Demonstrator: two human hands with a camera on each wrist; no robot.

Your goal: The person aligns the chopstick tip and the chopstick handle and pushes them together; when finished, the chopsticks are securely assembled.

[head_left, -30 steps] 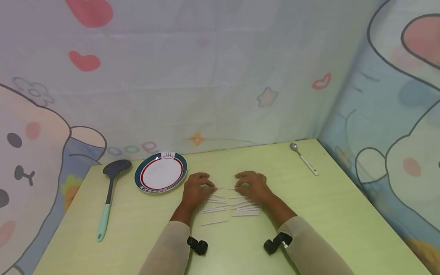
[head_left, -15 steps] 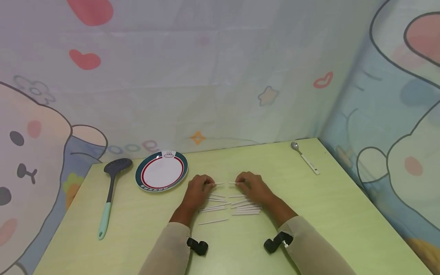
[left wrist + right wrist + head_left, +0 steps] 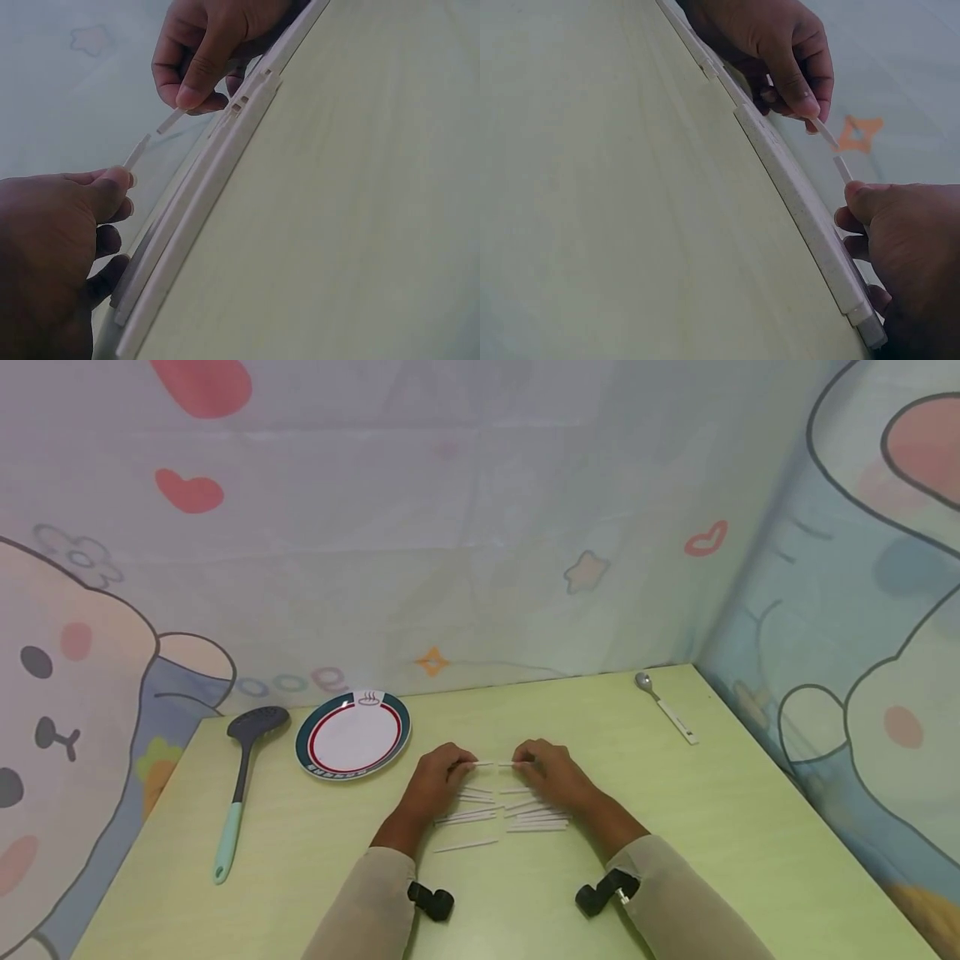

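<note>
In the head view my left hand (image 3: 432, 781) pinches a thin white stick (image 3: 136, 154) between thumb and fingertips. Opposite it, my right hand (image 3: 557, 777) pinches another white stick (image 3: 843, 169) the same way. The two sticks point end to end, with a small gap between their tips in both wrist views. The left one narrows toward its tip. Both are raised off the table, their other ends hidden by the fingers. Nearer the body, several white sticks lie in a left group (image 3: 467, 816) and a right group (image 3: 538, 827), partly covered by the hands.
A white plate (image 3: 354, 737) with a green and red rim stands behind the left hand. Farther left lies a black slotted ladle (image 3: 238, 777) with a mint handle. A small spoon (image 3: 667, 710) rests at the back right. Printed cloth (image 3: 480, 527) hangs behind the pale table (image 3: 735, 827).
Both hands have lifted slightly, and the two stick ends have come closer together. The left hand has shifted a little to the right. The sticks on the table have not moved.
</note>
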